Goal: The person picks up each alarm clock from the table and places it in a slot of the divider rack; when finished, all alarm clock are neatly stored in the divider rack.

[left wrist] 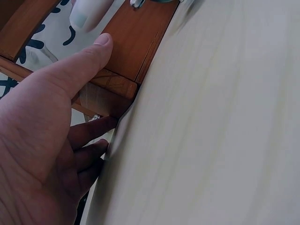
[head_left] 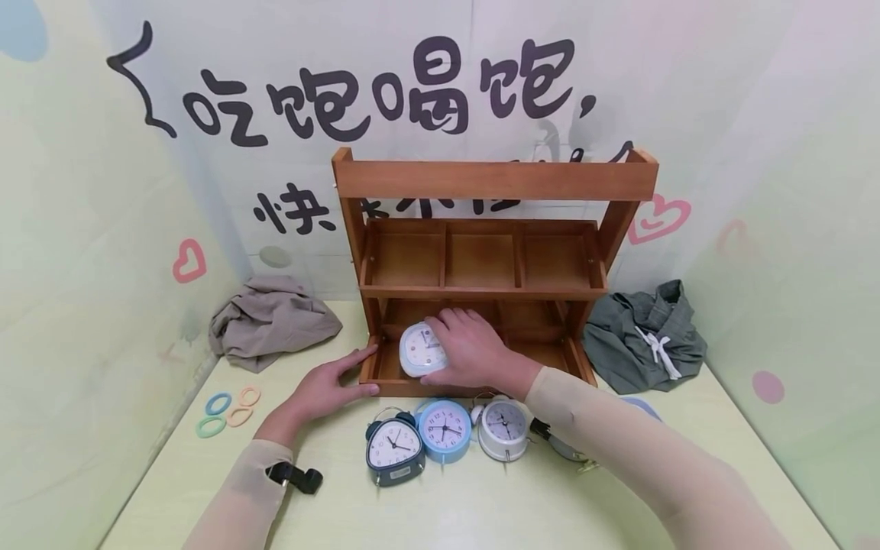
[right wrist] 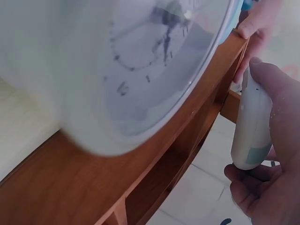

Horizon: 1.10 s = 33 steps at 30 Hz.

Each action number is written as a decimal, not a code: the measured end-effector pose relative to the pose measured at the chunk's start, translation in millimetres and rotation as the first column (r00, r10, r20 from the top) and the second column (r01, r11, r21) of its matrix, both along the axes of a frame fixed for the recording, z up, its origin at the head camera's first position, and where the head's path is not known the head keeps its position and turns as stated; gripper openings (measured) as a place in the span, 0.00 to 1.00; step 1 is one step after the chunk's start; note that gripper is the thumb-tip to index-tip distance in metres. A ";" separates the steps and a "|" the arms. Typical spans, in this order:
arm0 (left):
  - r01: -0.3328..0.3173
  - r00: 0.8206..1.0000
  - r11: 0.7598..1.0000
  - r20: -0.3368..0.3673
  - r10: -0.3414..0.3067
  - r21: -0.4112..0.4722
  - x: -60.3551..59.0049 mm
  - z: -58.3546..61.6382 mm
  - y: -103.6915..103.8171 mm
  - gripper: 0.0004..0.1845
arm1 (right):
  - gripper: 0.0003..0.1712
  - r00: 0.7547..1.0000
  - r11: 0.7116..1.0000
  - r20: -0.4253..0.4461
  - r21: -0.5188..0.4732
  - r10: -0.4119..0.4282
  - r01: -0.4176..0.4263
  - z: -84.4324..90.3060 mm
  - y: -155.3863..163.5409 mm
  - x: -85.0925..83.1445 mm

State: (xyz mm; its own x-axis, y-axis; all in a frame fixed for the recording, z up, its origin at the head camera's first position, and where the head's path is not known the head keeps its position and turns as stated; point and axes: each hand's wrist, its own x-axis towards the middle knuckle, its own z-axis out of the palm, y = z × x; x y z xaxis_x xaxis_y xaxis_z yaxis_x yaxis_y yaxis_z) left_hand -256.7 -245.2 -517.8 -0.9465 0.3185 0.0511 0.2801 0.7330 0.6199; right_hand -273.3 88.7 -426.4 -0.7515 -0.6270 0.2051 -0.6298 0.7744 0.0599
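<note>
My right hand (head_left: 474, 351) grips a white rounded-square clock (head_left: 419, 353) between thumb and fingers, its face up and toward me. The clock is at the bottom left compartment of a brown wooden shelf (head_left: 495, 182); in the right wrist view this clock (right wrist: 251, 131) shows edge-on. My left hand (head_left: 326, 391) holds the shelf's lower left corner, thumb on the front board and fingers along the side. Before the shelf stand a dark green triangular alarm clock (head_left: 395, 451), a light blue round clock (head_left: 444, 429) and a white twin-bell clock (head_left: 505, 424).
Under my right forearm lies a partly hidden dark clock (head_left: 567, 451). Several coloured rings (head_left: 211, 426) lie at left. A taupe cloth (head_left: 268, 325) and a dark grey-green garment (head_left: 642, 340) flank the shelf. Printed walls enclose the table on three sides.
</note>
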 end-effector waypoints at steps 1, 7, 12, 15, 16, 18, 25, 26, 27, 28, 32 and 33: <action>0.000 1.000 1.000 0.000 0.000 0.000 -0.4 -0.2 -0.3 0.49 | 0.65 1.000 1.000 0.001 0.003 -0.005 0.005 -0.5 -2.0 -1.6; 0.003 1.000 1.000 -0.004 -0.003 0.004 -1.8 -1.6 -1.9 0.49 | 0.64 0.998 0.999 0.059 0.001 -0.038 0.038 -1.2 -13.3 -8.4; 0.001 1.000 1.000 -0.001 -0.001 0.010 -1.5 -1.7 -1.9 0.49 | 0.64 0.996 0.998 0.077 0.029 -0.053 0.051 -1.5 -21.2 -12.8; 0.000 1.000 1.000 0.001 0.000 0.013 -1.2 -1.9 -1.7 0.49 | 0.63 0.995 0.997 0.084 0.059 -0.052 0.047 -3.2 -25.0 -14.8; 0.000 1.000 1.000 0.001 0.000 0.014 -1.1 -2.0 -1.5 0.49 | 0.63 0.995 0.997 0.090 0.068 -0.050 0.044 -3.8 -26.1 -15.4; -0.002 1.000 1.000 0.000 0.002 0.013 -1.1 -2.1 -1.5 0.49 | 0.63 0.994 0.996 0.101 0.082 -0.046 0.037 -5.0 -28.1 -16.8; -0.005 1.000 1.000 0.000 0.005 0.011 -1.6 -1.9 -0.9 0.49 | 0.61 0.984 0.995 0.170 0.088 -0.056 0.041 -4.0 -30.5 -22.2; -0.006 1.000 1.000 -0.002 0.006 0.010 -1.5 -2.0 -1.2 0.49 | 0.61 0.982 0.995 0.183 0.087 -0.057 0.041 -3.7 -30.8 -23.5; -0.007 1.000 1.000 -0.003 0.007 0.008 -1.4 -2.3 -1.5 0.49 | 0.60 0.979 0.995 0.194 0.088 -0.057 0.041 -3.7 -31.0 -24.6; -0.008 1.000 1.000 -0.005 0.008 0.005 -1.3 -2.6 -1.8 0.49 | 0.60 0.977 0.995 0.205 0.090 -0.058 0.041 -3.7 -31.1 -25.7; -0.002 1.000 1.000 -0.010 0.002 0.005 -1.4 -3.5 -2.2 0.48 | 0.62 0.968 0.994 0.238 0.097 -0.076 0.054 -5.2 -31.1 -29.2; 0.001 1.000 1.000 -0.011 -0.001 0.005 -1.6 -3.6 -2.1 0.48 | 0.62 0.967 0.993 0.243 0.100 -0.081 0.058 -5.9 -31.0 -30.0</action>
